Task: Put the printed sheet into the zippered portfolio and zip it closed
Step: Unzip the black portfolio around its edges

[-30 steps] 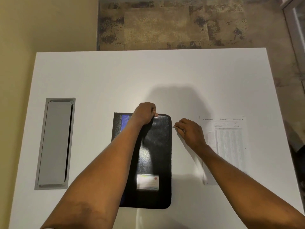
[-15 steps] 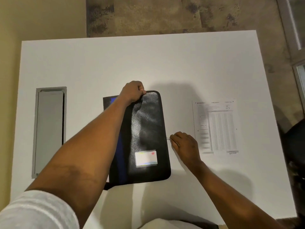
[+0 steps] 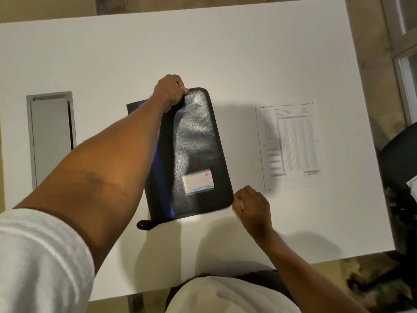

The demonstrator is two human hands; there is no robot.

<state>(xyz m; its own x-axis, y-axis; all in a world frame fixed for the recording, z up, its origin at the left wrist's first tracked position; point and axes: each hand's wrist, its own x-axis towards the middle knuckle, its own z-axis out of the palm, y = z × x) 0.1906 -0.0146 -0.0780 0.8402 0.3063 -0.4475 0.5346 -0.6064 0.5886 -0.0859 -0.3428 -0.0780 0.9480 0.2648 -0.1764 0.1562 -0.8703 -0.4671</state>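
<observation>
While left hand (image 3: 169, 91) grips far edge, portfolio (image 3: 191, 154) lies lengthwise; right hand (image 3: 252, 204) pinches near corner.

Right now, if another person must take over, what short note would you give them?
Left hand: grips the far top edge of the black portfolio, pinning it to the white table.
Right hand: closed at the portfolio's near right corner, apparently on the zipper pull; pull itself hidden.
Printed sheet: flat on the table, right of the portfolio, untouched.
Left: finish unzipping, insert sheet, zip closed.
</observation>
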